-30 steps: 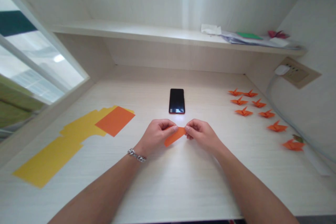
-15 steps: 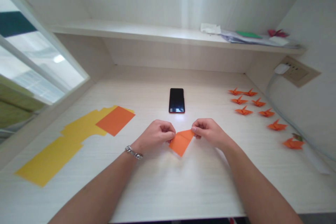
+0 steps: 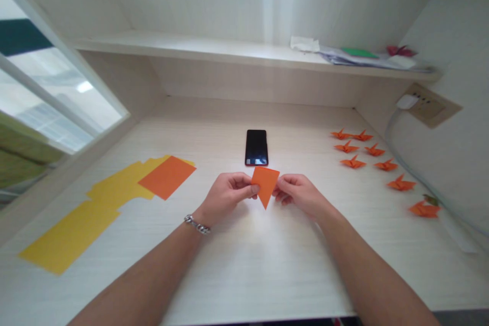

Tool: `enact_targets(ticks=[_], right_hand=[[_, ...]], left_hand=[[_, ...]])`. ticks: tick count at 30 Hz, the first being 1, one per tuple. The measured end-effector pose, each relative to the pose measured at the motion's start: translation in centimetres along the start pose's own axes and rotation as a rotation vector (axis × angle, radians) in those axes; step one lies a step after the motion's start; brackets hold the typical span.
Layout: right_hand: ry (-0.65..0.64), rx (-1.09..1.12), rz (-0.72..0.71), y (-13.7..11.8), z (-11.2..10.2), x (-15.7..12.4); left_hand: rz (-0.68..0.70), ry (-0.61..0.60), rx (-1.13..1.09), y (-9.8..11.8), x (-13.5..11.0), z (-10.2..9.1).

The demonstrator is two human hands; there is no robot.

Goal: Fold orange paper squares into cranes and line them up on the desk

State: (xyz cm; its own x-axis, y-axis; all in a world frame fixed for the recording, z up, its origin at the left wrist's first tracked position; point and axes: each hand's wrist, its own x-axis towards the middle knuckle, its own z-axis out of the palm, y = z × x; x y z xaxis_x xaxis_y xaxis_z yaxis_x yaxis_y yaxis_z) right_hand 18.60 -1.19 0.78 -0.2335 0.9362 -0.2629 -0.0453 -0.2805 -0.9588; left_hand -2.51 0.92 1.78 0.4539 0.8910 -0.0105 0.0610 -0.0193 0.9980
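Observation:
A folded piece of orange origami paper (image 3: 266, 183) is held up off the desk, its lower end narrowing to a point. My left hand (image 3: 234, 189) pinches its left edge, thumb in front and fingers behind. At the right edge, my right hand (image 3: 296, 191) has its thumb and curled fingers closed against the paper; some fingertips are partly hidden. Just beyond the paper lies a black phone (image 3: 256, 147). Left of my hands, a flat orange sheet (image 3: 167, 177) rests on overlapping yellow sheets (image 3: 72, 237).
Several orange paper cranes (image 3: 352, 162) stand along the desk's right side. Near them a cable (image 3: 416, 175) runs down from a wall socket (image 3: 430, 107). A shelf (image 3: 214, 51) crosses the back, with papers (image 3: 355, 56) on its right part.
The folded paper has been raised and turned, so its point now faces down. My right hand has slid from its upper right corner down along the right edge.

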Motion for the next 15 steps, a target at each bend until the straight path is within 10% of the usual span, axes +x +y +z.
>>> enact_targets(ticks=[5,15], right_hand=[[0.016,-0.032,-0.227,0.0,0.3,0.2],[0.006,-0.047,-0.164,0.4,1.4,0.0]], left_hand=[[-0.131,-0.059,0.031,-0.4,0.4,-0.3],[-0.145,-0.005,-0.081,-0.5,0.3,-0.3]])
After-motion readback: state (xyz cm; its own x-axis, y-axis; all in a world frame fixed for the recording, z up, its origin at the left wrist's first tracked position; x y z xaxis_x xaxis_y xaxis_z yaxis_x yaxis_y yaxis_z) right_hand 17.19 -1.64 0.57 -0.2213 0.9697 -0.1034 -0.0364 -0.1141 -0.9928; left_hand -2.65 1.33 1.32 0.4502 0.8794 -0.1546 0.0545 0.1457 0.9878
